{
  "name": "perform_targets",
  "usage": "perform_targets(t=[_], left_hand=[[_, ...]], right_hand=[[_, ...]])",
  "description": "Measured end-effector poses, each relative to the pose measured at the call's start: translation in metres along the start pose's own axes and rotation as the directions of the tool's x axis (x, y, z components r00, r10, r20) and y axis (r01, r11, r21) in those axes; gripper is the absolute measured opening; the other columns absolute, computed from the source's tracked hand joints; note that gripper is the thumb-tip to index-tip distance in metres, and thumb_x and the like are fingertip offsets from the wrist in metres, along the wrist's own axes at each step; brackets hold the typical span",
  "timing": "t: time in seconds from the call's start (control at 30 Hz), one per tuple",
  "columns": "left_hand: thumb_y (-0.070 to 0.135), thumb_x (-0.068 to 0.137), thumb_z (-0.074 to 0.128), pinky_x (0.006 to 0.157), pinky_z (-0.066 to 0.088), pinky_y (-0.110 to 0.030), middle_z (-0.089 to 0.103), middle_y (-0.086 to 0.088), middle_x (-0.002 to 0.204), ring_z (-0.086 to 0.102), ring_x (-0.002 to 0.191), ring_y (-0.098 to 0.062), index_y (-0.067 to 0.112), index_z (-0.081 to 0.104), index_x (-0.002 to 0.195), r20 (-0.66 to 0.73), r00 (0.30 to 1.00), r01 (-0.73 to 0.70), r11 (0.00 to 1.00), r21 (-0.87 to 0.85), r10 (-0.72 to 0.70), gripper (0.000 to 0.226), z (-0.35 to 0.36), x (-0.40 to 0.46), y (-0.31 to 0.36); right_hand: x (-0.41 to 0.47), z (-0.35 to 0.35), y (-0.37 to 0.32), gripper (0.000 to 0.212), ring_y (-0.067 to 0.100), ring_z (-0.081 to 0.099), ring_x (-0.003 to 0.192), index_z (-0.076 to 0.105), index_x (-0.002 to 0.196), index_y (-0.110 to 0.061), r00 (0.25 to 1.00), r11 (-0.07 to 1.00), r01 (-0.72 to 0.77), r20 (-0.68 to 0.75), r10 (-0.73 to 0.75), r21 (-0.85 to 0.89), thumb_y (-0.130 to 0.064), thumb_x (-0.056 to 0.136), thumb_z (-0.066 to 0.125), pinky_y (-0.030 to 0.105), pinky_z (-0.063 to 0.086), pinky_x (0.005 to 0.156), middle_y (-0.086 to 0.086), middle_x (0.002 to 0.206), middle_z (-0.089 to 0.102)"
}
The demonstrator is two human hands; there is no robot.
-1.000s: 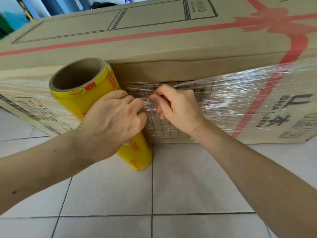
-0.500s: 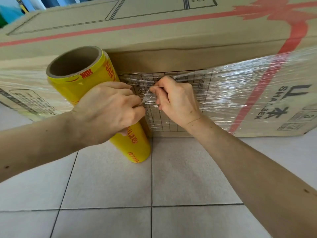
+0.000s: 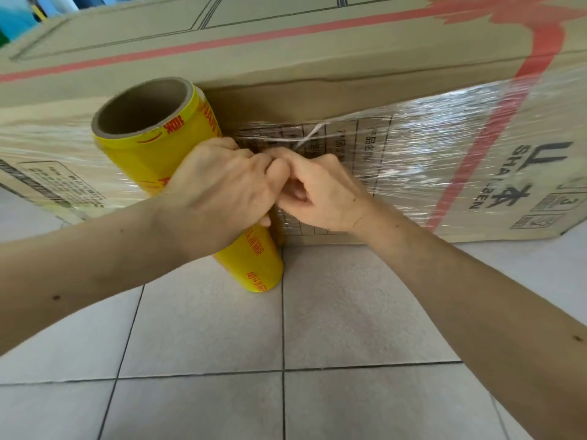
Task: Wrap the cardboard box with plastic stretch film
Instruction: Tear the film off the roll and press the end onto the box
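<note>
Right, your left hand (image 3: 219,188) clamps the yellow stretch-film roll (image 3: 178,173) upright on the tiled floor (image 3: 349,312), likely as an anchor; your right hand (image 3: 320,192) pinches the clear film strand (image 3: 313,136), apparently to tear it; behind, the big brown cardboard box (image 3: 286,68) sits on the floor, its side already filmed.

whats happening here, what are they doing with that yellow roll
A person is wrapping a large cardboard box on a tiled floor with clear stretch film. The left hand holds the yellow film roll upright against the box's side. The right hand, fingers curled, meets it at the film's edge and seems to pinch the film there, perhaps to tear it. Film already covers the box's front side; the top is bare.
</note>
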State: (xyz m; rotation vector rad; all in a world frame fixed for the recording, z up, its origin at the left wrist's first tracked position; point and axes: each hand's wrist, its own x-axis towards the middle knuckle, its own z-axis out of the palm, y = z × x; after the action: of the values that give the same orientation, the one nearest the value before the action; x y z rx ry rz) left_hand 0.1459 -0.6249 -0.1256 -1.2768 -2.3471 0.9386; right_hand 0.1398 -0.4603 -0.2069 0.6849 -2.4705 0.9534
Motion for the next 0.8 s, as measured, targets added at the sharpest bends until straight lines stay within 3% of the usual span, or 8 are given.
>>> perform_targets(t=[0.07, 0.13, 0.2, 0.33, 0.47, 0.63, 0.73, 0.8], left_hand=[[0.017, 0.095, 0.043, 0.056, 0.032, -0.029, 0.064, -0.001, 0.066, 0.066, 0.056, -0.023, 0.014, 0.044, 0.088, -0.016, 0.999, 0.044, 0.999, 0.011, -0.044, 0.008, -0.001, 0.007, 0.006], [0.007, 0.088, 0.021, 0.06, 0.034, -0.029, 0.065, 0.003, 0.072, 0.068, 0.064, -0.019, 0.018, 0.048, 0.088, 0.041, 0.997, 0.07, 0.997, -0.013, -0.069, 0.03, -0.003, 0.008, 0.01], [0.007, 0.085, 0.022, 0.066, 0.041, -0.032, 0.064, -0.002, 0.08, 0.069, 0.074, -0.024, 0.017, 0.059, 0.085, -0.001, 0.997, 0.082, 0.997, -0.01, -0.082, 0.038, 0.003, 0.011, 0.012], [0.003, 0.081, 0.028, 0.06, 0.045, -0.04, 0.054, -0.015, 0.065, 0.063, 0.061, -0.034, 0.005, 0.058, 0.067, -0.147, 0.987, 0.037, 0.985, -0.168, -0.062, 0.034, 0.012, 0.009, 0.001], [0.006, 0.082, 0.026, 0.06, 0.045, -0.043, 0.053, -0.015, 0.069, 0.061, 0.064, -0.035, 0.006, 0.057, 0.069, -0.163, 0.987, -0.024, 0.981, -0.192, -0.008, 0.034, 0.016, 0.003, -0.003], [0.004, 0.083, 0.034, 0.065, 0.026, -0.036, 0.051, -0.011, 0.07, 0.058, 0.067, -0.03, 0.009, 0.055, 0.069, -0.168, 0.982, -0.116, 0.974, -0.195, 0.083, 0.025, 0.017, -0.011, -0.014], [0.001, 0.083, 0.043, 0.069, 0.03, -0.036, 0.051, -0.01, 0.072, 0.06, 0.07, -0.032, 0.008, 0.059, 0.074, -0.182, 0.982, -0.082, 0.981, -0.174, 0.05, 0.02, 0.019, -0.029, -0.017], [0.0, 0.087, 0.041, 0.068, 0.034, -0.039, 0.054, -0.01, 0.072, 0.062, 0.069, -0.032, 0.006, 0.065, 0.084, -0.207, 0.978, -0.039, 0.992, -0.119, 0.013, 0.025, 0.019, -0.031, -0.009]], right_hand=[[0.0, 0.0, 0.003, 0.031, 0.017, 0.066, 0.057, 0.068, 0.096, -0.011, 0.999, 0.999, -0.015, -0.044, 0.016, 0.038, -0.034, 0.091, 0.048, 0.038, 0.057, 0.058, -0.001, 0.064, 0.067], [0.001, -0.001, 0.006, 0.032, 0.009, 0.065, 0.051, 0.068, 0.086, -0.01, 0.998, 0.992, -0.062, -0.026, 0.065, 0.109, -0.031, 0.094, 0.046, 0.036, 0.057, 0.058, -0.004, 0.063, 0.065], [0.002, -0.002, 0.01, 0.027, 0.005, 0.066, 0.048, 0.068, 0.082, -0.008, 0.996, 0.987, -0.089, 0.007, 0.088, 0.132, -0.022, 0.097, 0.051, 0.034, 0.057, 0.056, -0.005, 0.062, 0.065], [0.003, 0.002, 0.012, 0.028, 0.004, 0.068, 0.05, 0.069, 0.075, -0.007, 0.994, 0.986, -0.11, 0.033, 0.107, 0.127, -0.018, 0.097, 0.056, 0.025, 0.057, 0.052, 0.0, 0.063, 0.07], [0.004, 0.004, 0.013, 0.028, 0.004, 0.068, 0.051, 0.072, 0.077, -0.004, 0.988, 0.979, -0.156, 0.035, 0.152, 0.131, -0.017, 0.096, 0.055, 0.028, 0.057, 0.053, 0.004, 0.065, 0.072], [0.005, -0.002, 0.016, 0.027, -0.005, 0.066, 0.051, 0.073, 0.08, 0.0, 0.965, 0.95, -0.264, 0.05, 0.259, 0.168, -0.014, 0.097, 0.057, 0.024, 0.059, 0.055, -0.009, 0.067, 0.067], [0.003, -0.007, 0.017, 0.029, 0.0, 0.069, 0.055, 0.071, 0.081, 0.001, 0.963, 0.95, -0.269, 0.028, 0.268, 0.161, -0.016, 0.098, 0.055, 0.028, 0.06, 0.059, -0.003, 0.069, 0.07], [-0.001, -0.009, 0.015, 0.022, 0.002, 0.071, 0.061, 0.071, 0.094, -0.004, 0.967, 0.955, -0.254, 0.061, 0.247, 0.155, -0.017, 0.098, 0.055, 0.028, 0.061, 0.064, -0.001, 0.076, 0.072]])
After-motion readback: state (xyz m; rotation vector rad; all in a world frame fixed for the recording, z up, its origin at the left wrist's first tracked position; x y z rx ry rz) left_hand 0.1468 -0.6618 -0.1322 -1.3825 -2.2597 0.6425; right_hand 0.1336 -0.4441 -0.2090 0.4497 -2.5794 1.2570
